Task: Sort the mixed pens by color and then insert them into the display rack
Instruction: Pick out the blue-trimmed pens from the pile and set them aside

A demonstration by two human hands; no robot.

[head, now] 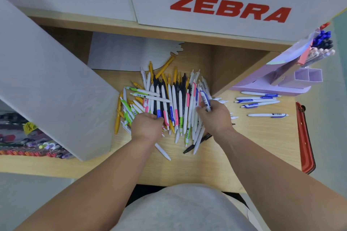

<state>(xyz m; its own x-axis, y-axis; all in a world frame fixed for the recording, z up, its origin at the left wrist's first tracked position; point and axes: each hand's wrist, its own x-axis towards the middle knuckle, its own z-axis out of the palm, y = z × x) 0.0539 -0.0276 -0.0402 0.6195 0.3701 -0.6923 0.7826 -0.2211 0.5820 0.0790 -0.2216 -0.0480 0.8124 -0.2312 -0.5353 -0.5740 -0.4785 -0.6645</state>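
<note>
Pens [169, 103] heaped mid-desk, long axes mostly running away from the body. Right fingers [201, 108] curled, pinching one blue-clip pen [205, 98] at the pile's right edge, barrel slanting away. Left hand [148, 125] knuckles up at the pile's near-left edge, fingertips buried among barrels; grip on anything, cannot tell. Blue group [259, 100] lies crosswise on desk [262, 137], just right of the right hand [214, 116], so that hand is nearer. Rack [277, 82] stands beyond the group, far right
</note>
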